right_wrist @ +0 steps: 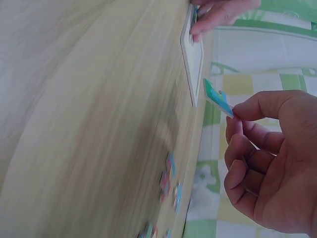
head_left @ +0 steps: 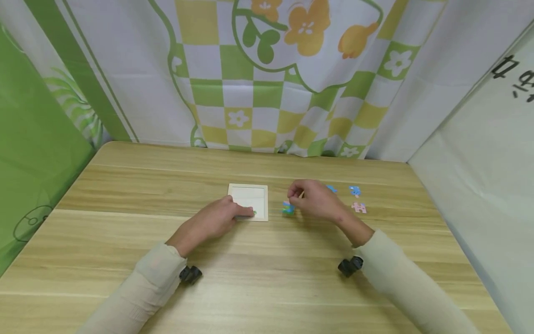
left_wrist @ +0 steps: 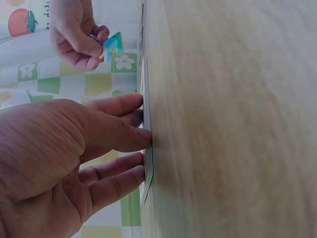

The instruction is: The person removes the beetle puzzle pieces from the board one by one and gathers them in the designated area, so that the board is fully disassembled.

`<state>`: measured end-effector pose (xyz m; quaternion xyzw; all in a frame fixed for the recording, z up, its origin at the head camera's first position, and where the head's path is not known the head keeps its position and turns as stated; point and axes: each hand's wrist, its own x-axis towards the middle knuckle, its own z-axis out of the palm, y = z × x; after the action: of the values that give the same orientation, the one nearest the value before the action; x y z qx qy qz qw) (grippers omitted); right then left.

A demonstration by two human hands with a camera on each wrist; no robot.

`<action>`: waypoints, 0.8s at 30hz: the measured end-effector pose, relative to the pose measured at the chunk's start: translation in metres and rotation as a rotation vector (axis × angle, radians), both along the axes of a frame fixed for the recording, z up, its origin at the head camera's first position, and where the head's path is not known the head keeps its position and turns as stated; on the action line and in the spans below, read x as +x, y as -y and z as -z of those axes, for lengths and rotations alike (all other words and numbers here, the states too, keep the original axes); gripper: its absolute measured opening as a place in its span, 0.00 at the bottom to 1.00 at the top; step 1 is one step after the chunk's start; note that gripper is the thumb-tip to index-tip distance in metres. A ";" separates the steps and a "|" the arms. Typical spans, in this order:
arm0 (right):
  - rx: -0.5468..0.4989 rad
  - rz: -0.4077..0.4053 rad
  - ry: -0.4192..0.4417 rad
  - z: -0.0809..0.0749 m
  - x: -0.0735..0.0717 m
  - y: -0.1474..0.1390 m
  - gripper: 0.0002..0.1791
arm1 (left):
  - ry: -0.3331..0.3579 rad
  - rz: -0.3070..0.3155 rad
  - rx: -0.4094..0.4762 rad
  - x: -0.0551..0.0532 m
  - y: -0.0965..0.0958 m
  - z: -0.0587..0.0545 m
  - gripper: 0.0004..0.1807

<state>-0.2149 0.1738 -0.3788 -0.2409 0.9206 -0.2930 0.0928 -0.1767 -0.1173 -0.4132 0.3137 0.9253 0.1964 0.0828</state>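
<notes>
My right hand (head_left: pixel 314 199) pinches a blue and green jigsaw piece (right_wrist: pixel 217 98) between thumb and index finger, its other fingers curled. The piece is held up over the table, just right of a square puzzle tray (head_left: pixel 266 199) with a pale wooden rim. On the tray's near side lies my left hand (head_left: pixel 212 218), fingers fairly straight and pressing down inside it. Its thumb (left_wrist: pixel 136 138) rests against the near edge in the left wrist view. A bit of green (head_left: pixel 255 212) shows at its fingertip in the tray's near right corner; the rest there is hidden.
Beyond the right hand lie more jigsaw pieces: a blue one (head_left: pixel 332 188) partly covered by the hand, another blue one (head_left: pixel 355 190) and a pink one (head_left: pixel 359 208). The wooden table (head_left: pixel 267 278) ends at a patterned curtain (head_left: pixel 267 102) behind.
</notes>
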 end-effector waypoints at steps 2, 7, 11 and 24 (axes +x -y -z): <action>-0.011 0.001 0.018 0.000 0.001 -0.009 0.05 | -0.006 0.003 0.001 0.000 0.000 -0.001 0.27; -0.071 -0.048 0.041 0.002 0.004 -0.033 0.04 | -0.030 0.018 0.011 -0.001 0.000 -0.002 0.27; -0.078 -0.062 0.031 0.006 0.009 -0.051 0.04 | -0.034 0.033 0.035 -0.003 0.001 0.000 0.27; -0.088 0.020 0.070 0.002 0.026 -0.106 0.03 | 0.005 0.064 0.102 -0.008 0.002 0.004 0.27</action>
<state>-0.1885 0.2795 -0.3811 -0.2252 0.9053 -0.3426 0.1113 -0.1844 -0.1195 -0.4176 0.3464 0.9035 0.2411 0.0751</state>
